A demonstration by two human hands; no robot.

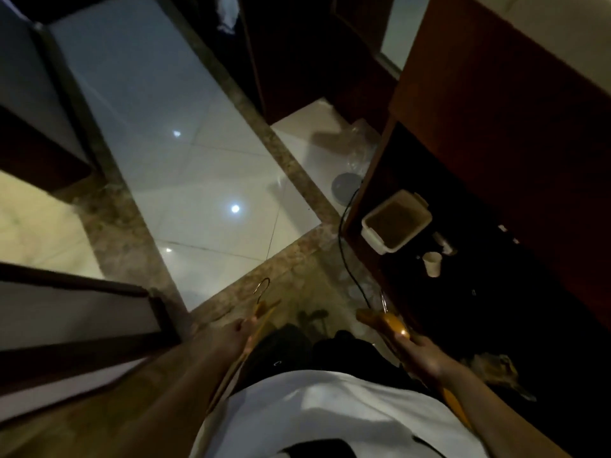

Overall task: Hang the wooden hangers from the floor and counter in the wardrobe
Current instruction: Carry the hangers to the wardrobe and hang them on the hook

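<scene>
Floor (185, 153): glossy pale tiles.
Bench (463, 292): dark, on my right.
My left hand (231, 335): fingers curled round slim wooden hanger (264, 312), metal hook forward, over the floor.
My right hand (426, 355): fingers gripping thick wooden hanger (393, 323), glossy, beside the bench edge.
Tub (395, 223), cup (433, 263): on the bench.

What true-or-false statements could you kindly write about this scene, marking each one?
1. The left hand grips the left hanger, a wooden one. True.
2. The right hand holds nothing. False: its fingers grip the right hanger.
3. A white cup stands upright on the dark counter. True.
4. The rectangular container lies on the pale tiles. False: it sits on the counter, near the cup.
</scene>
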